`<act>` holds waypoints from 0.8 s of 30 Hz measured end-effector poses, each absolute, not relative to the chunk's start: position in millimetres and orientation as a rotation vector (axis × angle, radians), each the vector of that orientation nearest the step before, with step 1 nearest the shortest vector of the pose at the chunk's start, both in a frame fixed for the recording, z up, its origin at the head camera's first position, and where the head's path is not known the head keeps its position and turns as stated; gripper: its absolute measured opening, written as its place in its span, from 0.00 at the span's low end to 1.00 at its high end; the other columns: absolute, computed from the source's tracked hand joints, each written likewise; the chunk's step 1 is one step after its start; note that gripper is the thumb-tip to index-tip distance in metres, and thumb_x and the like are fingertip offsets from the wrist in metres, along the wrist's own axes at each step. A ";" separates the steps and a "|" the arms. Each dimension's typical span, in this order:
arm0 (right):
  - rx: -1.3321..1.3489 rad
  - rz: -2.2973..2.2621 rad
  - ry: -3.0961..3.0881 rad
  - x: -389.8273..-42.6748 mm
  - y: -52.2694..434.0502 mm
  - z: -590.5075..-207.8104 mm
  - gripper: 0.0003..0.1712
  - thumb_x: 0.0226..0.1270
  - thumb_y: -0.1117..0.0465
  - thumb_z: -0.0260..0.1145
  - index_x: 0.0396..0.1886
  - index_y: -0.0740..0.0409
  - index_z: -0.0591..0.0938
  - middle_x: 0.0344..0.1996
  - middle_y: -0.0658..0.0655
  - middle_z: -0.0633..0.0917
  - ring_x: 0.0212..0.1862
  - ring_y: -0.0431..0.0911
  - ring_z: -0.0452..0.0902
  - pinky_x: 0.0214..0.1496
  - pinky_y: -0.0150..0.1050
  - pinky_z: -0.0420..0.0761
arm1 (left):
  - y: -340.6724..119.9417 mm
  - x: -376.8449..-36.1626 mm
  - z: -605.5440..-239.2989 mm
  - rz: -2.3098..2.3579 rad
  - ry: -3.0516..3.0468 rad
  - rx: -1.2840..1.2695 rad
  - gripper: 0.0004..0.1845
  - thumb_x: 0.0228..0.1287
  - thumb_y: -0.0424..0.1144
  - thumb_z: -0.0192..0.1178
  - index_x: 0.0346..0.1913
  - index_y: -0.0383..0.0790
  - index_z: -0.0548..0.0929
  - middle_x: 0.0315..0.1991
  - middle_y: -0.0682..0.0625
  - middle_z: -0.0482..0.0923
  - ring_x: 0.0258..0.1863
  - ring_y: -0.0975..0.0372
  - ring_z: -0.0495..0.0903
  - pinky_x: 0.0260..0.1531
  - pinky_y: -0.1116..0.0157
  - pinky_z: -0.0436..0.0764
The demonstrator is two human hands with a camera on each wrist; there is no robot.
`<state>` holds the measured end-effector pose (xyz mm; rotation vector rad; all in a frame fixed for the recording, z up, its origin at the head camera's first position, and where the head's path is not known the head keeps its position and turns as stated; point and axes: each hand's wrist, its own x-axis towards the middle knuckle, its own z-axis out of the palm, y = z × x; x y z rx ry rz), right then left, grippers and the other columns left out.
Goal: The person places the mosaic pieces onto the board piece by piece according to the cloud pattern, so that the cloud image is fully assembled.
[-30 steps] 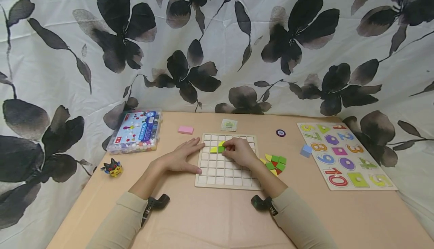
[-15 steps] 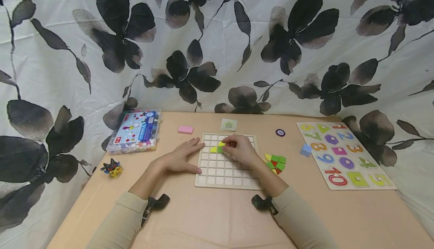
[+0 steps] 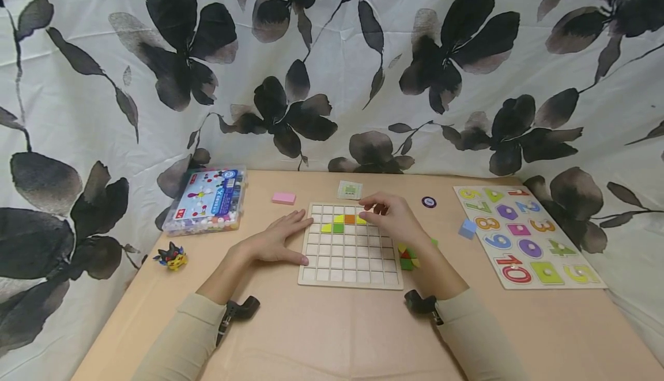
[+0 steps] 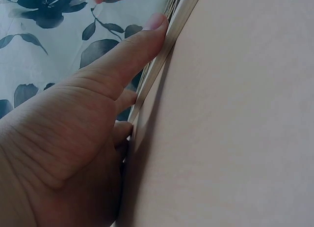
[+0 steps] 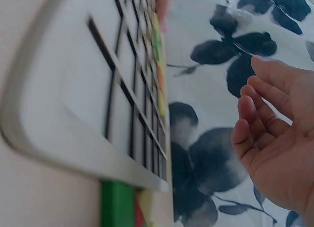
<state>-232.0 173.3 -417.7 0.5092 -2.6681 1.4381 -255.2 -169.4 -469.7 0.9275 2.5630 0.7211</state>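
A pale wooden grid board (image 3: 342, 280) lies flat in front of me. In its upper rows sit a green tile (image 3: 338, 229), an orange tile (image 3: 350, 219) and a few yellow tiles (image 3: 326, 229). My left hand (image 3: 275, 241) rests at the board's left edge with its fingers spread. In the left wrist view, the thumb (image 4: 140, 45) lies along the board's side. Over the upper right of the board is my right hand (image 3: 391, 217), partly covering a yellow tile. The right wrist view shows this hand (image 5: 274, 128) raised off the grid, fingers loosely bent and holding nothing.
Loose green, red and yellow tiles (image 3: 406, 263) lie right of the board, partly behind my right forearm. Around it are a small card (image 3: 350, 190), a pink block (image 3: 283, 198), a bead box (image 3: 207, 202), a toy figure (image 3: 172, 257), a blue block (image 3: 467, 229) and a number board (image 3: 524, 237).
My right hand has let go of the orange tile, now visible in the grid beside a yellow one, and has moved up and to the right. The left hand stays put.
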 end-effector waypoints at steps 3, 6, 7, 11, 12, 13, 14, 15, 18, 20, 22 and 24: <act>0.502 1.419 -2.676 -230.1 184.4 -410.9 0.15 0.70 0.57 0.74 0.55 0.49 0.89 0.47 0.51 0.88 0.43 0.49 0.75 0.42 0.34 0.77 | -169.3 -256.0 -470.1 0.712 2.565 0.938 0.58 0.58 0.68 0.70 0.84 0.51 0.55 0.87 0.44 0.38 0.86 0.48 0.36 0.83 0.44 0.39; 0.542 1.388 -2.685 -230.5 196.1 -405.4 0.16 0.70 0.58 0.73 0.56 0.52 0.88 0.49 0.53 0.88 0.44 0.49 0.76 0.45 0.37 0.78 | -169.2 -256.6 -470.2 0.709 2.562 0.941 0.58 0.58 0.69 0.70 0.85 0.52 0.54 0.87 0.44 0.38 0.86 0.49 0.36 0.83 0.44 0.39; 0.559 1.374 -2.691 -231.0 200.3 -404.0 0.16 0.70 0.59 0.73 0.56 0.53 0.88 0.49 0.53 0.88 0.44 0.49 0.77 0.46 0.38 0.78 | -169.3 -256.7 -470.2 0.709 2.560 0.939 0.58 0.58 0.69 0.70 0.85 0.52 0.54 0.87 0.44 0.37 0.86 0.49 0.35 0.83 0.44 0.39; 0.587 1.340 -2.713 -232.3 218.4 -399.9 0.16 0.70 0.60 0.73 0.56 0.53 0.88 0.51 0.56 0.88 0.44 0.49 0.78 0.48 0.41 0.80 | -169.6 -257.1 -470.1 0.710 2.562 0.933 0.58 0.58 0.69 0.70 0.85 0.51 0.54 0.87 0.44 0.37 0.86 0.49 0.36 0.83 0.44 0.39; 0.579 1.332 -2.722 -232.5 223.3 -399.4 0.16 0.69 0.59 0.74 0.56 0.52 0.88 0.51 0.56 0.88 0.44 0.49 0.78 0.48 0.41 0.80 | -169.6 -257.1 -470.1 0.711 2.561 0.932 0.58 0.58 0.69 0.70 0.85 0.51 0.54 0.87 0.44 0.37 0.86 0.48 0.36 0.83 0.44 0.39; 0.569 1.327 -2.727 -232.8 228.3 -399.4 0.16 0.69 0.59 0.74 0.56 0.51 0.88 0.50 0.55 0.88 0.44 0.49 0.78 0.48 0.41 0.80 | -169.7 -257.2 -470.2 0.712 2.560 0.930 0.58 0.58 0.68 0.70 0.85 0.51 0.54 0.87 0.44 0.37 0.86 0.48 0.36 0.83 0.44 0.39; 0.563 1.325 -2.731 -232.9 233.3 -399.3 0.17 0.69 0.58 0.74 0.56 0.51 0.88 0.51 0.55 0.88 0.45 0.49 0.78 0.48 0.41 0.80 | -169.7 -257.3 -470.2 0.713 2.560 0.931 0.58 0.58 0.68 0.70 0.85 0.51 0.54 0.87 0.44 0.37 0.86 0.48 0.36 0.83 0.44 0.39; 0.552 1.327 -2.736 -233.0 237.9 -399.2 0.17 0.69 0.57 0.74 0.56 0.51 0.88 0.51 0.55 0.88 0.45 0.49 0.78 0.48 0.40 0.80 | -169.7 -257.3 -470.3 0.714 2.559 0.929 0.58 0.58 0.68 0.70 0.85 0.51 0.54 0.87 0.44 0.37 0.86 0.48 0.35 0.83 0.44 0.38; 0.531 1.322 -2.755 -233.5 250.7 -399.2 0.18 0.69 0.56 0.74 0.57 0.51 0.88 0.52 0.54 0.88 0.46 0.49 0.79 0.47 0.39 0.80 | -169.6 -257.4 -470.5 0.718 2.555 0.925 0.58 0.58 0.68 0.70 0.85 0.51 0.54 0.87 0.44 0.37 0.86 0.48 0.35 0.83 0.44 0.38; 0.508 1.315 -2.777 -233.4 257.6 -398.8 0.18 0.69 0.55 0.75 0.57 0.51 0.88 0.52 0.54 0.88 0.46 0.49 0.79 0.47 0.38 0.80 | -169.4 -257.4 -470.7 0.722 2.553 0.926 0.58 0.58 0.68 0.70 0.84 0.51 0.55 0.87 0.44 0.37 0.86 0.49 0.35 0.83 0.44 0.38; 0.492 1.299 -2.808 -233.9 263.9 -399.0 0.19 0.69 0.54 0.75 0.57 0.51 0.87 0.52 0.55 0.88 0.46 0.50 0.79 0.46 0.37 0.79 | -169.4 -257.4 -470.7 0.724 2.552 0.925 0.58 0.58 0.68 0.71 0.84 0.51 0.55 0.87 0.44 0.37 0.86 0.49 0.35 0.83 0.44 0.38; 0.479 1.277 -2.841 -234.4 269.8 -399.1 0.19 0.69 0.54 0.75 0.57 0.51 0.87 0.53 0.56 0.88 0.46 0.50 0.79 0.45 0.37 0.79 | -169.2 -257.2 -470.5 0.724 2.551 0.924 0.58 0.58 0.68 0.71 0.84 0.51 0.55 0.87 0.44 0.37 0.86 0.49 0.35 0.83 0.44 0.38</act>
